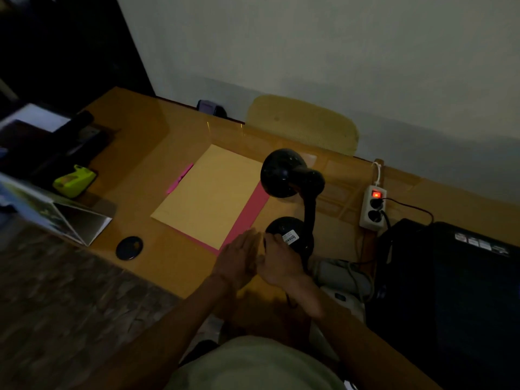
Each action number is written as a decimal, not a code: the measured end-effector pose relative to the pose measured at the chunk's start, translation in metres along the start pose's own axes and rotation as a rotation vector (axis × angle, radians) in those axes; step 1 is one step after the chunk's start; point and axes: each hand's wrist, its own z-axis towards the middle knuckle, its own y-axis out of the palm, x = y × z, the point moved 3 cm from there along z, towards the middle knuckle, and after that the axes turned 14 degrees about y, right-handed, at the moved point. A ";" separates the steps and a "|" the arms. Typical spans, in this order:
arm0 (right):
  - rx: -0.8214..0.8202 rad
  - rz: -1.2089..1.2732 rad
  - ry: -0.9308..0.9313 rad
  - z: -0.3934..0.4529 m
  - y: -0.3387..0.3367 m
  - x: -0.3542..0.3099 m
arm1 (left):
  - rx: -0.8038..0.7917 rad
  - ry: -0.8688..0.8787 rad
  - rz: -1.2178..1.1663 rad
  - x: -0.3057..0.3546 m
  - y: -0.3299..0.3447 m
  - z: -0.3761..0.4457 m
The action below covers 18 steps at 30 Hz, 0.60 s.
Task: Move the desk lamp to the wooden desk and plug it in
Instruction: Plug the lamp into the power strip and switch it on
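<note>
A black desk lamp (pixel 292 175) stands upright on the wooden desk (pixel 146 142), its round base (pixel 289 229) near the front edge and its unlit shade turned left. My right hand (pixel 278 263) rests against the base's near side with the fingers curled on it. My left hand (pixel 239 257) lies flat and open just left of the base, fingers together, touching nothing I can make out. A white power strip (pixel 372 209) with a glowing red switch lies on the desk to the right, with two black plugs in it.
A tan sheet (pixel 208 192) on pink paper lies left of the lamp. A black coaster (pixel 129 247), a folded card stand (pixel 70 218), a yellow-green tape holder (pixel 74 180) and dark office items sit further left. A black printer (pixel 450 277) stands right; a chair back (pixel 304 122) behind.
</note>
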 end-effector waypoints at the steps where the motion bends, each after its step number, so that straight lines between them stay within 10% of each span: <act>1: -0.007 -0.029 0.027 0.005 0.008 -0.002 | 0.011 -0.038 0.021 -0.007 0.000 -0.008; 18: 0.171 0.070 0.410 0.030 0.032 -0.010 | -0.045 -0.019 0.087 -0.096 -0.030 -0.027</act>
